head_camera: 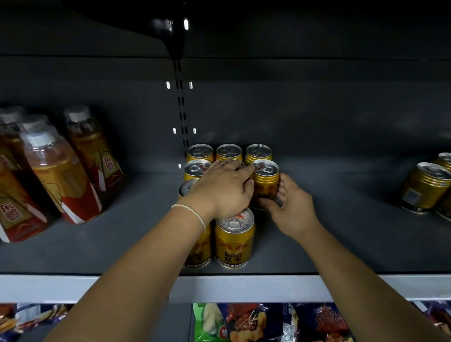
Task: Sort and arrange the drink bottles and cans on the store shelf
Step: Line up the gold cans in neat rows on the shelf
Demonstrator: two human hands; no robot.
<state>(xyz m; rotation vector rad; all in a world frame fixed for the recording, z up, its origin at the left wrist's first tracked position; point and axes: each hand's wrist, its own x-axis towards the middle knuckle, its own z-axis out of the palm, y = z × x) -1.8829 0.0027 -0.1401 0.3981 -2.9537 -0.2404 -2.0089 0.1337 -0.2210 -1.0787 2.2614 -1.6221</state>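
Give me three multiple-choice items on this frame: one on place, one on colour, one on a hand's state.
1. Where on the shelf do the bottles stand? A right end; B left end; C centre.
2. The cans are: A blue; B green; C gold.
3. The right hand: A grips a can; B hangs idle; C holds a bottle.
Key: B, they stand left of the middle cluster; C, gold sides show; A, its fingers curl round the can's side.
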